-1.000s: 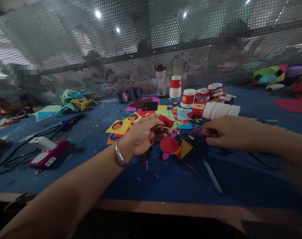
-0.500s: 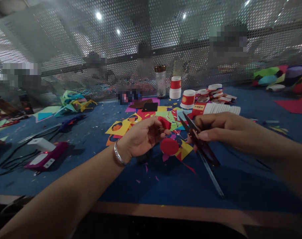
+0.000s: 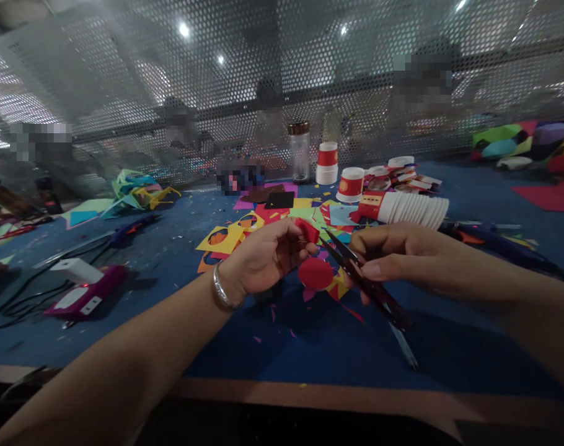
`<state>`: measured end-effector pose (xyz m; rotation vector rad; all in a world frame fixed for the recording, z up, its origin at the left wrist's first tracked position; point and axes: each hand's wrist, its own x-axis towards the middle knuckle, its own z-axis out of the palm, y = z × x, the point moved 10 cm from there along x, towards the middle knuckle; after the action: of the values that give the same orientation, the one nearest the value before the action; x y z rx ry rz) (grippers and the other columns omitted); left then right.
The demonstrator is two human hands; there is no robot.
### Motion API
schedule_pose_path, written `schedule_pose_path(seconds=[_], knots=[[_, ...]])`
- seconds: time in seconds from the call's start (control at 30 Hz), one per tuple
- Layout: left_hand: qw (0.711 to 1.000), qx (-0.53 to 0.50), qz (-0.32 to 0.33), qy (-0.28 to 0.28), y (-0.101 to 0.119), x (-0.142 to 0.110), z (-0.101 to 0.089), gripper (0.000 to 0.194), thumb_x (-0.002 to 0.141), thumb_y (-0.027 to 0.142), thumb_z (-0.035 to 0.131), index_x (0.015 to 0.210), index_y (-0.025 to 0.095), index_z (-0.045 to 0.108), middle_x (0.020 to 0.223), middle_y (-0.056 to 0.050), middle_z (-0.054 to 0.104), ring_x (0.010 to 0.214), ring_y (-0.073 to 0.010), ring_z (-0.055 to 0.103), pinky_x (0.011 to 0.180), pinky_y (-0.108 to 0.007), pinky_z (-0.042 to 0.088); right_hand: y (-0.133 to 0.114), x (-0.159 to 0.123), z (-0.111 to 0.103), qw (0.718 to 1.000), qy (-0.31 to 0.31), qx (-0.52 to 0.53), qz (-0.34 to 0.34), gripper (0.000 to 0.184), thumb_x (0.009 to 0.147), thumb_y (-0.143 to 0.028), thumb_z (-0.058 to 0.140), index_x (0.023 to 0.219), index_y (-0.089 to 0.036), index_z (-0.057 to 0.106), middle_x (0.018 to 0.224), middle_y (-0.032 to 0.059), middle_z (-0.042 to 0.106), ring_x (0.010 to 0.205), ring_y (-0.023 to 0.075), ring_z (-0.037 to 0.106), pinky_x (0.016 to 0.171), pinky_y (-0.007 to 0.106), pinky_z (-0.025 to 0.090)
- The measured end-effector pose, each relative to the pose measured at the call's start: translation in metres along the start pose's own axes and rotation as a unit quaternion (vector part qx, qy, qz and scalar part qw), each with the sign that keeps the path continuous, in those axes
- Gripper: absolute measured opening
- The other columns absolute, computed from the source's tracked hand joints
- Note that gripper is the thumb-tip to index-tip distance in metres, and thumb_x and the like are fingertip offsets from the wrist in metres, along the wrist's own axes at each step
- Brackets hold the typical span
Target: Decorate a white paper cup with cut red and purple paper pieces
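Note:
My left hand point(image 3: 277, 251), with a silver bracelet on its wrist, pinches a small folded piece of red paper point(image 3: 308, 231). Closed round a pair of dark-handled scissors point(image 3: 356, 266), my right hand point(image 3: 393, 251) is just to the right of it. The scissor blades are slightly apart and point up and left, their tips close to the red paper. Whether they touch it I cannot tell. A red paper circle point(image 3: 315, 274) shows below my left fingers. Under both hands lie coloured paper scraps point(image 3: 226, 238), some yellow with round holes cut out.
Behind stand a glass jar point(image 3: 300, 155) and stacked paper cups point(image 3: 327, 162), with another cup stack point(image 3: 412, 207) lying sideways. A purple power strip point(image 3: 89, 296) with cables is at left. Glue guns lie left point(image 3: 131, 230) and right point(image 3: 491, 241). A perforated metal screen point(image 3: 245, 74) closes the back.
My right hand has moved left with the scissors, bringing the blade tips from apart to close by the red paper. The right glue gun has come into sight. My left hand stays almost still.

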<state>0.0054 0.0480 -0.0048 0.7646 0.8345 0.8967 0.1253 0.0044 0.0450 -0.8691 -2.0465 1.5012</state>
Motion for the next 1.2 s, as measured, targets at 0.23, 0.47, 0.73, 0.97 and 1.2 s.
schedule_pose_path(seconds=[0.23, 0.47, 0.73, 0.97, 1.2], knots=[[1.0, 0.004, 0.005, -0.007, 0.001, -0.002, 0.004, 0.027, 0.083, 0.006, 0.048, 0.063, 0.015, 0.063, 0.06, -0.003, 0.066, 0.053, -0.0082, 0.063, 0.053, -0.015, 0.051, 0.005, 0.001, 0.0, 1.0, -0.004, 0.018, 0.011, 0.024, 0.087, -0.037, 0.07, 0.074, -0.019, 0.06, 0.071, 0.0014, 0.068, 0.06, 0.012, 0.059, 0.056, 0.023, 0.048], [1.0, 0.014, 0.02, -0.017, 0.002, -0.001, 0.005, 0.025, 0.084, 0.008, 0.049, 0.065, 0.015, 0.064, 0.062, -0.002, 0.066, 0.055, -0.0081, 0.063, 0.055, -0.015, 0.051, 0.007, 0.0, 0.0, 0.999, -0.005, 0.014, 0.031, 0.027, 0.086, -0.042, 0.071, 0.075, -0.02, 0.061, 0.069, 0.001, 0.068, 0.056, 0.0133, 0.061, 0.054, 0.025, 0.051], [1.0, 0.018, 0.025, 0.004, 0.004, -0.004, 0.005, 0.027, 0.083, 0.005, 0.047, 0.063, 0.015, 0.062, 0.06, -0.002, 0.064, 0.055, -0.0081, 0.062, 0.054, -0.016, 0.048, 0.009, 0.001, -0.002, 1.0, -0.001, 0.012, 0.025, 0.03, 0.086, -0.043, 0.073, 0.075, -0.019, 0.06, 0.071, 0.0018, 0.068, 0.058, 0.0128, 0.059, 0.056, 0.025, 0.05], [0.991, 0.079, 0.109, -0.016, 0.014, -0.011, 0.014, 0.013, 0.08, 0.006, 0.057, 0.071, 0.014, 0.062, 0.065, 0.001, 0.065, 0.058, -0.0091, 0.066, 0.057, -0.018, 0.051, 0.011, 0.002, -0.002, 0.999, -0.003, 0.047, 0.013, 0.034, 0.087, -0.048, 0.074, 0.077, -0.019, 0.06, 0.069, 0.0004, 0.066, 0.059, 0.0119, 0.059, 0.057, 0.023, 0.048], [0.966, 0.148, 0.205, -0.053, 0.023, -0.02, 0.026, 0.011, 0.079, 0.012, 0.071, 0.087, 0.015, 0.063, 0.074, 0.001, 0.069, 0.062, -0.0079, 0.064, 0.06, -0.019, 0.051, 0.014, 0.003, -0.009, 0.992, 0.055, 0.112, 0.021, 0.037, 0.08, -0.048, 0.083, 0.078, -0.018, 0.061, 0.072, -0.0006, 0.063, 0.057, 0.0103, 0.058, 0.052, 0.022, 0.047]])
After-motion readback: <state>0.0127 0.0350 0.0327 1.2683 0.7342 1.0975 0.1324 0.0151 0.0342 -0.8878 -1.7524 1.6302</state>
